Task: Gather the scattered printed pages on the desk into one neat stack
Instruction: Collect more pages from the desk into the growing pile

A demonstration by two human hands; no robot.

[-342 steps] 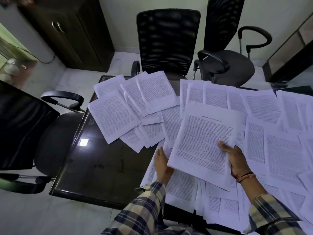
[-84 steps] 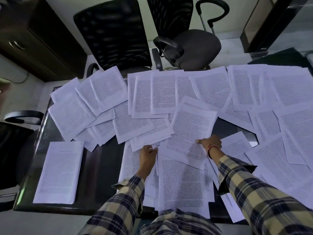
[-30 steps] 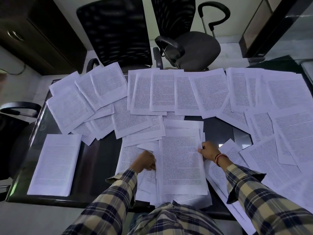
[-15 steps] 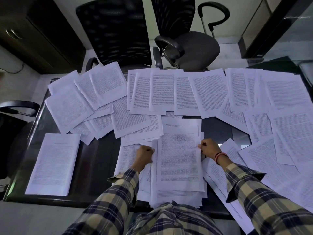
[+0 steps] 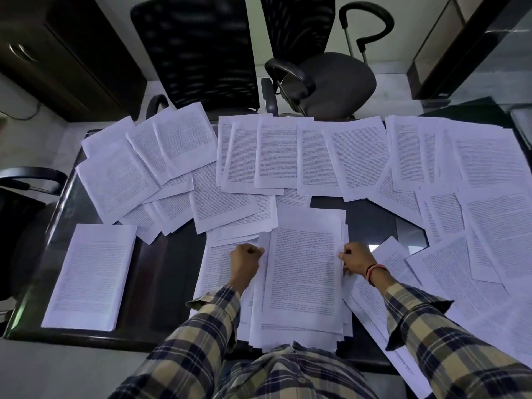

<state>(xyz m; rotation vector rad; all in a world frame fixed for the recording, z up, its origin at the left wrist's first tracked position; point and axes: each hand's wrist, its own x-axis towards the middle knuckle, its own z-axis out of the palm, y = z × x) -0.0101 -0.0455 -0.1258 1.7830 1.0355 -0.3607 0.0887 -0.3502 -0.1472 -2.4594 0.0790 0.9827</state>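
Two black office chairs stand beyond the far edge of the bench: a mesh-backed chair (image 5: 198,50) on the left, a second chair (image 5: 334,79) with curved armrests turned aside. A third chair's armrest (image 5: 31,180) shows at left. Dark wooden cabinet (image 5: 66,50) occupies the far left corner. Pale floor (image 5: 31,131).

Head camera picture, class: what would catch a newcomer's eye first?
Printed pages blanket the dark desk, thickest at the far and right sides. At the near middle, the left hand and right hand grip the edges of a rough pile. A tidy stack lies alone, near left.
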